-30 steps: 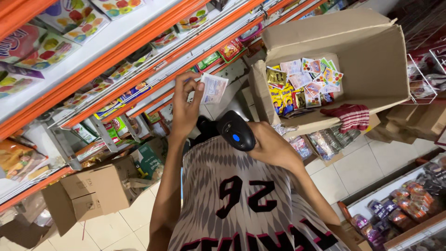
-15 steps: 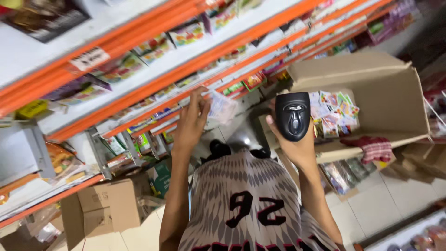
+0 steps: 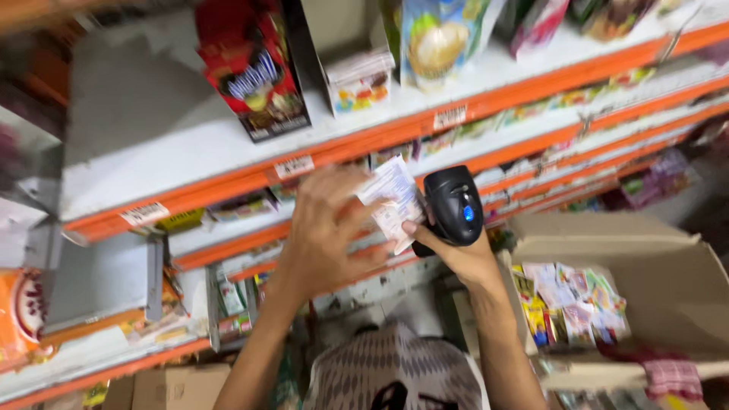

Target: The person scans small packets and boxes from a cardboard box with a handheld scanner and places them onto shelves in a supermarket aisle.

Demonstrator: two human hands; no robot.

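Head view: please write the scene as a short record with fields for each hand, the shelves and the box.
left hand: left hand holds a small pale packet up before the shelves
right hand: right hand has its grip around a black handheld scanner, close beside the packet
shelves: orange-edged shelves with snack packs and paper price tags
box: open cardboard box at right, small colourful packets inside
image: blurred, small detail unclear

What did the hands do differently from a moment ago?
The right hand brought the black handheld scanner left, close beside the small white printed packet that the left hand holds up at the orange shelves. Both hands kept their grips, and the open cardboard box of packets remains at the right.
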